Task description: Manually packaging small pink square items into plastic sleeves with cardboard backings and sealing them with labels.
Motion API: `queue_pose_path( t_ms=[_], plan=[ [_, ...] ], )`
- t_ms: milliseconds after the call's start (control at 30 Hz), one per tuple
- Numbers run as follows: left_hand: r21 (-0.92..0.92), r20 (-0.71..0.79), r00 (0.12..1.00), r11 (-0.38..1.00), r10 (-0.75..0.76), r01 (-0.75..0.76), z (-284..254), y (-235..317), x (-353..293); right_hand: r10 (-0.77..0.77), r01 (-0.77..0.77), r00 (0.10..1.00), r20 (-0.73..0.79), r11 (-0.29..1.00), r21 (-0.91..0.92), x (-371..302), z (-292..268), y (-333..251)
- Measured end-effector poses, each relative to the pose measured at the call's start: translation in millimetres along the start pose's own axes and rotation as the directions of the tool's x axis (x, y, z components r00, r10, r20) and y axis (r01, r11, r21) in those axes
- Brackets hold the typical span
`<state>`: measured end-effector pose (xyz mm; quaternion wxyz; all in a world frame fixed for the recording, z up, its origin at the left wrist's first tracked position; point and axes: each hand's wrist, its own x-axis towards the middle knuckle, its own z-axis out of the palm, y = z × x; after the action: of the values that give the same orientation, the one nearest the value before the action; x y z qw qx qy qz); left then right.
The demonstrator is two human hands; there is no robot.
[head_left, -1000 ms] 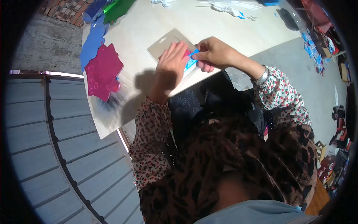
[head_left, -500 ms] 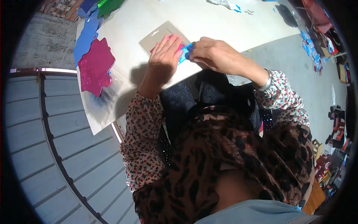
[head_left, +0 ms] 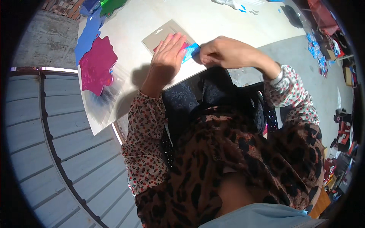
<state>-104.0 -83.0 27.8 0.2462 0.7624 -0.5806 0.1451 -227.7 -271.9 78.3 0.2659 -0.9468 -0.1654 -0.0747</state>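
My left hand (head_left: 166,59) lies flat, fingers together, pressing on a pink piece over a grey-brown card (head_left: 161,35) on the white table (head_left: 213,19). My right hand (head_left: 222,51) is closed beside it, pinching the end of a blue foil piece (head_left: 190,51) that sticks out from under my left fingers. Both hands are near the table's front edge.
A magenta foil shape (head_left: 97,64) lies on clear plastic sheets at the table's left end, with blue foil (head_left: 88,36) and green foil (head_left: 110,5) beyond it. Scraps lie at the table's far side (head_left: 237,5). A corrugated metal wall (head_left: 34,152) stands to the left; cluttered goods (head_left: 323,49) at the right.
The view has shifted so the table and hands sit a little lower and nearer. My left hand has flattened over the pink piece; my right hand keeps its pinch on the blue foil.
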Motion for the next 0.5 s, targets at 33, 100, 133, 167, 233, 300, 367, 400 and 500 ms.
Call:
queue_pose_path(
  t_ms=[33, 100, 133, 167, 233, 300, 367, 400, 500],
  plan=[
    [-0.001, -0.003, 1.0, 1.0, -0.003, 0.003, -1, 0, -1, 0.127, -0.136, 0.985, 0.117, 0.988, 0.075, 0, -9, -4],
    [0.0, 0.008, 1.0, 1.0, -0.015, 0.015, -2, 0, -2, 0.239, -0.276, 0.94, 0.245, 0.952, 0.13, 0, -12, -5],
    [0.001, 0.014, 1.0, 1.0, -0.023, 0.022, -3, 0, -3, 0.166, -0.183, 0.972, 0.164, 0.978, 0.098, 2, -9, -1],
    [0.001, 0.013, 1.0, 1.0, -0.027, 0.027, -3, 0, -3, 0.085, -0.09, 0.993, 0.085, 0.994, 0.059, 5, -6, 2],
    [-0.005, 0.018, 0.999, 0.999, -0.033, 0.033, -1, -1, -2, 0.007, -0.007, 1.0, 0.006, 1.0, 0.01, 7, -1, 2],
    [-0.008, 0.02, 0.999, 0.999, -0.033, 0.033, -2, -1, -1, -0.005, 0.01, 0.999, 0.031, 0.99, -0.14, 10, 5, 0],
    [-0.011, 0.026, 0.999, 0.999, -0.038, 0.038, -2, -1, -2, -0.009, 0.019, 0.999, 0.046, 0.976, -0.216, 14, 9, -2],
    [-0.013, 0.03, 0.999, 0.999, -0.041, 0.041, -1, -1, -2, -0.032, 0.057, 0.995, 0.099, 0.965, -0.255, 17, 10, -2],
    [-0.019, 0.048, 0.998, 0.999, -0.047, 0.048, 3, 0, -3, -0.156, 0.185, 0.924, 0.348, 0.981, -0.053, 9, 11, -7]
  ],
)
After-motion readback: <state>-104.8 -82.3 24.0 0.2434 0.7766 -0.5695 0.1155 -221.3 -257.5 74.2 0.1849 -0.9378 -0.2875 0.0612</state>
